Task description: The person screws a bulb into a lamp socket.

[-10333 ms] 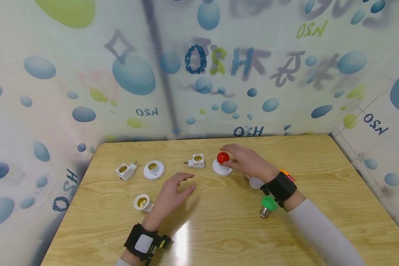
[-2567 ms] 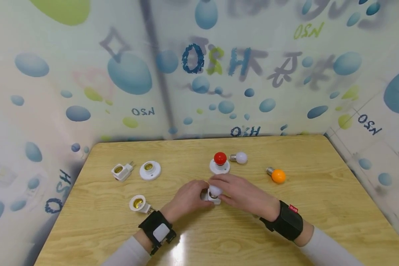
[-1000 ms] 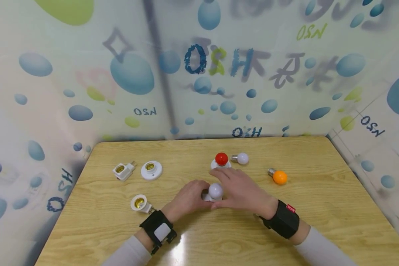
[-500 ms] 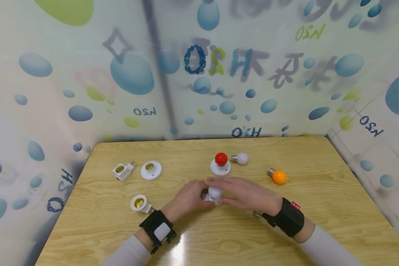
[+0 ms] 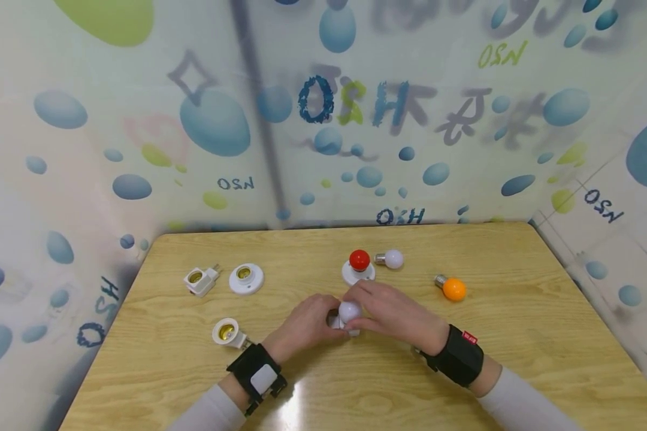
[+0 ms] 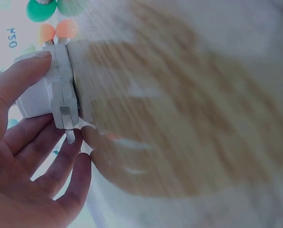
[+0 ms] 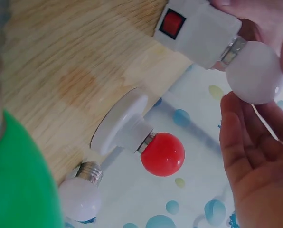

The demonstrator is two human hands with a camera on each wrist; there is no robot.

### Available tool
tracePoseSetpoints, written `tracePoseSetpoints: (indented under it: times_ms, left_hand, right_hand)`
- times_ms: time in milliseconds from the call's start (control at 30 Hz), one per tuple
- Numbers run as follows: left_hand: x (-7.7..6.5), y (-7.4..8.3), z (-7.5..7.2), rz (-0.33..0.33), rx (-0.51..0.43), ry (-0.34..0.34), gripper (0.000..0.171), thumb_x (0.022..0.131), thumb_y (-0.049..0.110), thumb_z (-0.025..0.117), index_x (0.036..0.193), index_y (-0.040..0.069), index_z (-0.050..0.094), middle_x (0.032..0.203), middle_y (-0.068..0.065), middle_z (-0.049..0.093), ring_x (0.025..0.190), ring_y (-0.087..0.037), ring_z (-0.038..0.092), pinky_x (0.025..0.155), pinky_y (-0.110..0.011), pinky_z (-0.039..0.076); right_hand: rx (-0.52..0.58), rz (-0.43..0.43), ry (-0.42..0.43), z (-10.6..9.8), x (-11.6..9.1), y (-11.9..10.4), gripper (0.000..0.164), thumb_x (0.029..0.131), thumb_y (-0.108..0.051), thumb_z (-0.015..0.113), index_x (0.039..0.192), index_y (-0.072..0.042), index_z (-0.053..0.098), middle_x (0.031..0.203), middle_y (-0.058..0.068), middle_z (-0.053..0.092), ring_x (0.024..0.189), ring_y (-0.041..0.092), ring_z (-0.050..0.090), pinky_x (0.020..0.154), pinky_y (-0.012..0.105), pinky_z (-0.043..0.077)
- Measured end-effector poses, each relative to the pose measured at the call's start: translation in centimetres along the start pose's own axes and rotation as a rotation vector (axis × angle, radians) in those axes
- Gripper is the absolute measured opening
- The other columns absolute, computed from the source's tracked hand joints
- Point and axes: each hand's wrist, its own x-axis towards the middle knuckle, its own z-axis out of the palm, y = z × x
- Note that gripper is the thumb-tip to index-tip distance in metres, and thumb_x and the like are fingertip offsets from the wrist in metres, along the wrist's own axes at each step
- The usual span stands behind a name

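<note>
My left hand point(image 5: 310, 320) grips a white plug-in lamp socket point(image 6: 34, 95), its thumb on one face and a flat metal prong showing below. In the right wrist view the socket has a red rocker switch point(image 7: 172, 23). A white light bulb point(image 7: 254, 72) stands in its mouth, with part of the metal screw base still visible. My right hand point(image 5: 396, 311) holds this bulb between thumb and fingers. Just beyond the hands, a red bulb point(image 5: 359, 260) sits upright in a round white lamp base point(image 5: 351, 278).
Another white bulb point(image 5: 393, 258) and an orange bulb point(image 5: 454, 289) lie to the right. A green bulb point(image 7: 23, 185) is mostly hidden by my right wrist in the head view. On the left are a plug-in socket point(image 5: 201, 280), a round base point(image 5: 246, 278) and a round-mouthed socket point(image 5: 227, 332).
Since the oldest frame, my right hand has left the red bulb. The switched socket has come nearer, now with a white bulb in it. Lately my right fingers lift off and re-grip the bulb.
</note>
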Motion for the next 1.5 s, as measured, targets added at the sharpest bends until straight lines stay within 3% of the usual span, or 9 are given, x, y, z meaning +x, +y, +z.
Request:
tracePoseSetpoints:
  times_ms: [167, 267, 400, 500, 667, 967, 1167, 1500]
  left_hand:
    - [-0.1, 0.1, 0.1, -0.004, 0.010, 0.015, 0.032, 0.075, 0.038, 0.078, 0.097, 0.015, 0.070, 0.081, 0.013, 0.060, 0.073, -0.006, 0.053, 0.064, -0.022, 0.046]
    - [-0.2, 0.1, 0.1, -0.009, 0.020, 0.018, 0.033, 0.076, 0.040, 0.077, 0.096, 0.015, 0.071, 0.079, 0.013, 0.059, 0.073, -0.007, 0.052, 0.063, -0.023, 0.045]
    - [-0.3, 0.2, 0.1, 0.010, 0.026, 0.028, 0.037, 0.075, 0.042, 0.077, 0.098, 0.014, 0.071, 0.082, 0.011, 0.062, 0.074, -0.007, 0.054, 0.065, -0.023, 0.046]
    - [-0.3, 0.2, 0.0, 0.023, 0.031, 0.038, 0.040, 0.074, 0.041, 0.079, 0.101, 0.013, 0.071, 0.088, 0.008, 0.065, 0.077, -0.007, 0.056, 0.069, -0.024, 0.048]
    - [-0.4, 0.1, -0.1, 0.017, 0.002, 0.026, 0.046, 0.073, 0.037, 0.080, 0.111, 0.013, 0.069, 0.100, 0.005, 0.068, 0.087, -0.006, 0.059, 0.075, -0.026, 0.049]
    - [-0.2, 0.3, -0.1, 0.025, 0.018, 0.018, 0.048, 0.074, 0.035, 0.080, 0.116, 0.016, 0.067, 0.099, 0.007, 0.068, 0.086, -0.005, 0.058, 0.073, -0.024, 0.048]
    - [-0.1, 0.3, -0.2, 0.026, 0.021, 0.008, 0.050, 0.074, 0.036, 0.080, 0.117, 0.016, 0.067, 0.099, 0.008, 0.067, 0.086, -0.003, 0.058, 0.074, -0.023, 0.048]
    - [-0.1, 0.1, -0.1, 0.016, 0.019, 0.009, 0.046, 0.072, 0.035, 0.081, 0.111, 0.015, 0.067, 0.093, 0.008, 0.066, 0.077, -0.004, 0.056, 0.063, -0.021, 0.045]
  right_hand:
    - [-0.094, 0.003, 0.062, 0.6, 0.3, 0.0, 0.045, 0.085, -0.051, 0.063, 0.110, -0.014, 0.060, 0.101, -0.007, 0.054, 0.085, 0.004, 0.048, 0.075, 0.019, 0.047]
    - [-0.115, 0.016, 0.055, 0.9, 0.3, 0.0, 0.056, 0.084, -0.060, 0.058, 0.113, -0.012, 0.060, 0.103, -0.006, 0.055, 0.087, 0.005, 0.049, 0.076, 0.020, 0.048]
    - [-0.097, 0.039, 0.019, 0.5, 0.0, 0.0, 0.076, 0.081, -0.068, 0.054, 0.129, -0.009, 0.055, 0.124, -0.001, 0.056, 0.109, 0.010, 0.052, 0.091, 0.029, 0.046]
    - [-0.047, 0.040, -0.025, 0.0, -0.2, -0.1, 0.082, 0.081, -0.066, 0.055, 0.143, -0.012, 0.046, 0.144, -0.002, 0.045, 0.128, 0.013, 0.043, 0.102, 0.036, 0.039]
    - [0.025, 0.002, -0.103, -0.5, -0.5, -0.1, 0.074, 0.089, -0.054, 0.058, 0.149, -0.016, 0.039, 0.154, -0.005, 0.034, 0.135, 0.014, 0.037, 0.105, 0.039, 0.035]
    - [0.070, -0.045, -0.109, -0.8, -0.8, 0.2, 0.057, 0.092, -0.021, 0.062, 0.146, -0.011, 0.044, 0.150, 0.001, 0.039, 0.132, 0.017, 0.041, 0.102, 0.037, 0.039]
    - [0.081, -0.021, -0.134, -1.0, -0.7, 0.2, 0.051, 0.096, -0.024, 0.057, 0.145, -0.013, 0.046, 0.149, -0.002, 0.041, 0.131, 0.014, 0.042, 0.102, 0.034, 0.039]
    - [0.095, 0.000, -0.128, -0.4, -0.4, 0.0, 0.043, 0.097, -0.028, 0.056, 0.138, -0.015, 0.052, 0.141, -0.004, 0.049, 0.124, 0.010, 0.046, 0.099, 0.030, 0.042]
